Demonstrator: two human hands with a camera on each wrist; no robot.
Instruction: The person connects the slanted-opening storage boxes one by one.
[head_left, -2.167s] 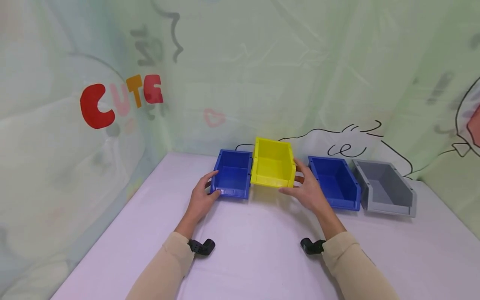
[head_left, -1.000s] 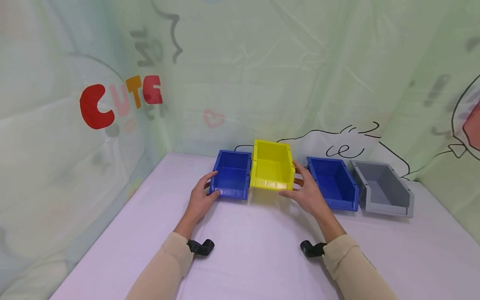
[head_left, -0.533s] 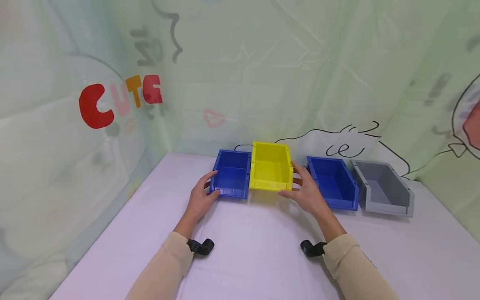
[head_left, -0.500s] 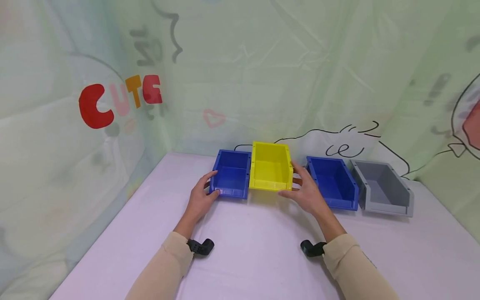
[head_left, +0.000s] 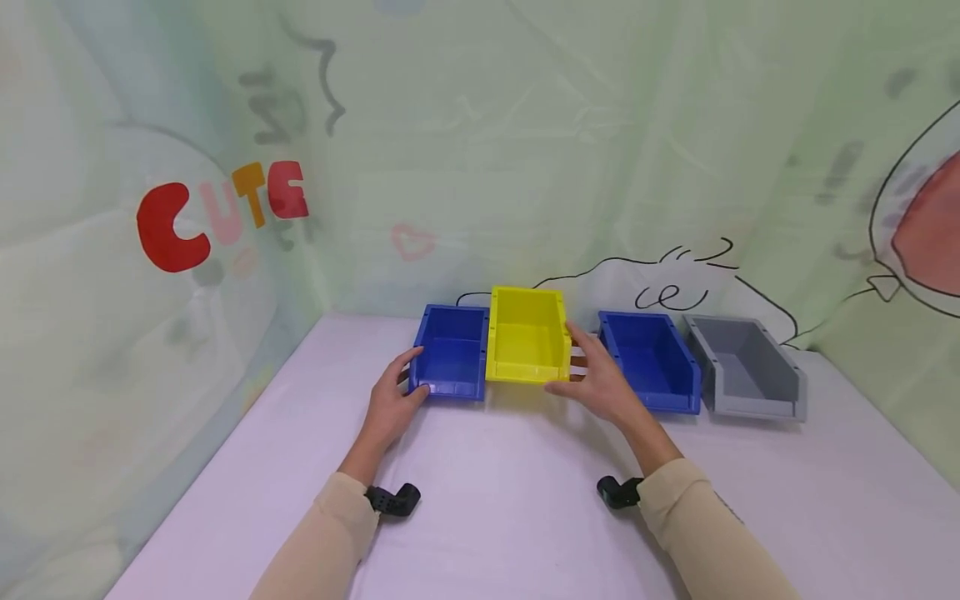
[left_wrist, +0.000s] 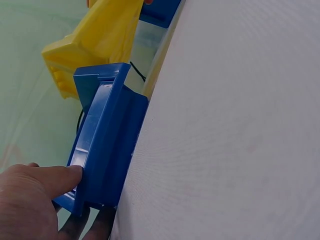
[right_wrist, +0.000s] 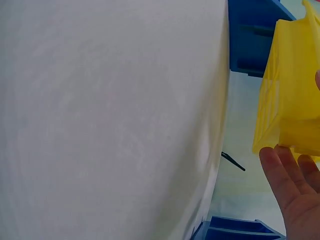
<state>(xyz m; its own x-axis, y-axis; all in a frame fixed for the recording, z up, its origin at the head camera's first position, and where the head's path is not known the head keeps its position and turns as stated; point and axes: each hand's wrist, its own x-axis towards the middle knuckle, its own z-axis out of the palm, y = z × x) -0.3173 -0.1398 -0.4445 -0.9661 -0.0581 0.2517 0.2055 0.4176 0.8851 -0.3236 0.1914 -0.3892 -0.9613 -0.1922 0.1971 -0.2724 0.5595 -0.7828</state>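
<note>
Yellow bin (head_left: 527,333): hanging above the counter (head_left: 495,517), just right of the left blue bin (head_left: 450,358); contact unclear. Right hand (head_left: 602,387): clamping its right side and front corner. Left hand (head_left: 390,408): gripping the left blue bin's outer side. Risks: one-sided hold is probably leaving the yellow bin prone to tipping; its left edge, lying so close, could be snagging the neighbour and skewing it.

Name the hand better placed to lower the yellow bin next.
Probably the right hand: it grips the right side of the yellow bin, which is raised above the table. The left hand holds the blue bin beside it.
</note>
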